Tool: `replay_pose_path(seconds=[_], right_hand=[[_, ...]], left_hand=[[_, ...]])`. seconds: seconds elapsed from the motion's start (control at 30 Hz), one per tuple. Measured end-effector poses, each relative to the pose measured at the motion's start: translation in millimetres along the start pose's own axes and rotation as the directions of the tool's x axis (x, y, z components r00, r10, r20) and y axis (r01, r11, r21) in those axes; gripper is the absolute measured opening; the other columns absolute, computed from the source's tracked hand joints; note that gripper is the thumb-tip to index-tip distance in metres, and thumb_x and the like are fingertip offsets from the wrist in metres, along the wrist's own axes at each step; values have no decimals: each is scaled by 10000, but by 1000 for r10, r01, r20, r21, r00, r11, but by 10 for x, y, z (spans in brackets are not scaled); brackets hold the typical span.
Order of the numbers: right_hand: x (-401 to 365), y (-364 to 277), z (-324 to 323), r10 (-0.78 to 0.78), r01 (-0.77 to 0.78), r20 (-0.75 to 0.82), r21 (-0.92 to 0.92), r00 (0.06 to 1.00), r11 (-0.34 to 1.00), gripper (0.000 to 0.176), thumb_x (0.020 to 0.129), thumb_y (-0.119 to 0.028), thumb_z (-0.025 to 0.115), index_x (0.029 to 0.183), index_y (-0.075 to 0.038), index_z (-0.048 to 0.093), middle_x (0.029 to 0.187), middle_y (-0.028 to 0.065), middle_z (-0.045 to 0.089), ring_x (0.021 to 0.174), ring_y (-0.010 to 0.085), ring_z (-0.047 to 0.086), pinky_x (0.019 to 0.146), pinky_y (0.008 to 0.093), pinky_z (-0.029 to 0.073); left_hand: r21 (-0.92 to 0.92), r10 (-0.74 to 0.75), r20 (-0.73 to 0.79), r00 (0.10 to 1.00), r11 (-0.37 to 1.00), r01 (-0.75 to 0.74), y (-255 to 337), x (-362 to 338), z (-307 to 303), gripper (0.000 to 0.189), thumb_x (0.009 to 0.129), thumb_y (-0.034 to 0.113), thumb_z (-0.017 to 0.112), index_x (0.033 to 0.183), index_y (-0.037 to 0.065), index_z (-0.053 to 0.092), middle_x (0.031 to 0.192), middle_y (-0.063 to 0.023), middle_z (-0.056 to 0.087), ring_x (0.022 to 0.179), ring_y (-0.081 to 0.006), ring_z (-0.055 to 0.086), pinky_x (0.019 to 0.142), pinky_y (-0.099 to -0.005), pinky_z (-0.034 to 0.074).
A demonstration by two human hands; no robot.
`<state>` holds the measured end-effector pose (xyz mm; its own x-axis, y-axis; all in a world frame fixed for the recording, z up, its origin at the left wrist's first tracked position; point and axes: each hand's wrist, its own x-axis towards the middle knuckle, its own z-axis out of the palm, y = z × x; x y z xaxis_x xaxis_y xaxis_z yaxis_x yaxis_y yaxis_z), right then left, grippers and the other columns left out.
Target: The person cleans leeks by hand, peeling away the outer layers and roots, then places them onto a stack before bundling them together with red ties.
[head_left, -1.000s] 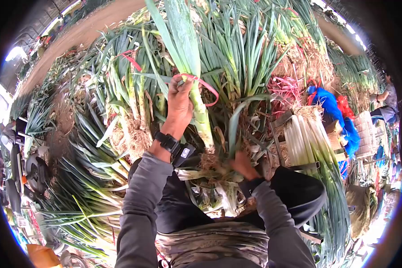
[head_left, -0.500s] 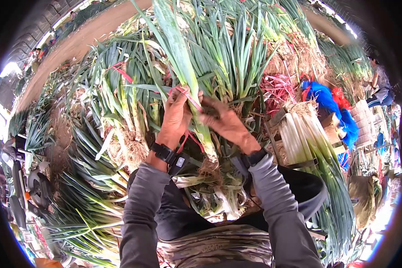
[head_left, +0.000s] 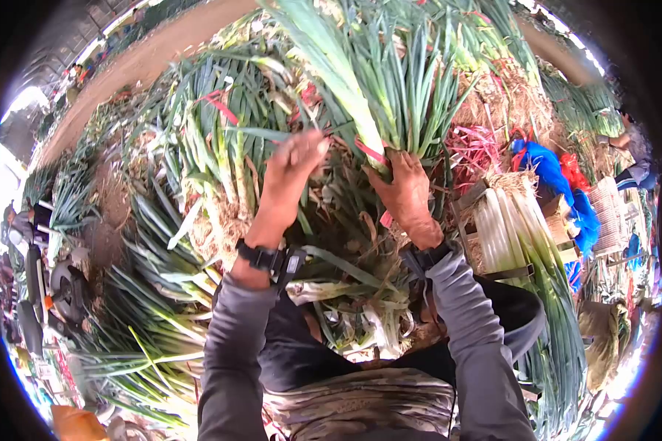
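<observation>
Green leek leaves fill nearly the whole view. The lens bend smears the left rim, where dark shapes like parked scooters [head_left: 48,287] are too warped to read for certain. The root end of the leek [head_left: 338,66] you hold is hidden behind your right hand, and both palms face away from you, so what the fingertips touch is out of sight. Your left hand [head_left: 287,180] is raised with its back toward you, fingers straight and close together, gripping nothing. It stands just beside the leaves of the pile [head_left: 213,147], with a black watch [head_left: 261,257] on its wrist. Your right hand [head_left: 407,195] sits a little further right, knuckles up, fingers curled shut around the leek's lower stalk, which slants up and leftward to the top edge. A pink band [head_left: 371,151] shows on the stalk just above that hand, though I cannot tell how it is wound. Further right a bundle of trimmed white stalks [head_left: 504,228] lies in a crate, then a blue cloth [head_left: 548,165] — and at the far edge another person's arm [head_left: 629,151], half cut off.
</observation>
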<state>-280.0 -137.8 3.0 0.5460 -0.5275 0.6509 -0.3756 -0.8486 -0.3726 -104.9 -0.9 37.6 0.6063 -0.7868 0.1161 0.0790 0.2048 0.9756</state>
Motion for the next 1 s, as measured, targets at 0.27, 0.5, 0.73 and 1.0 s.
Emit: replay_pose_path(seconds=[0.27,0.5,0.73,1.0], right_hand=[[-105,-212,175,-218,220,256,20,942,975,312,849,-265,767,1038,-54,636,885,116,674,727,323,681,569,428,523],[-397,-75,103,-381,396,335,26,862,918,109,935,-168,666,1013,-92,672,819,92,685,708,277,690,563,403,500],[-1758,785,425,-83,142,696,-26,713,990,121,934,-180,644,939,-70,696,823,173,696,764,360,692,650,448,524],[-2748,2458,274,605,-547,493,-275,625,790,322,964,-267,611,834,22,669,693,179,691,646,309,712,559,418,543]], left_hand=[[-39,34,-22,999,999,-34,-66,73,27,315,916,116,766,1181,12,634,1023,-25,665,945,-118,612,807,-277,498],[-153,132,-260,957,972,-176,-76,355,-380,246,838,125,839,1030,100,689,952,21,684,871,-98,612,798,-265,471],[-372,93,-590,802,850,-372,160,361,-921,390,889,310,802,1147,103,596,927,-32,672,836,-167,629,816,-334,517],[-428,101,-627,772,784,-450,114,83,-2099,395,930,469,709,1020,131,525,826,-51,598,814,-201,604,853,-385,531]])
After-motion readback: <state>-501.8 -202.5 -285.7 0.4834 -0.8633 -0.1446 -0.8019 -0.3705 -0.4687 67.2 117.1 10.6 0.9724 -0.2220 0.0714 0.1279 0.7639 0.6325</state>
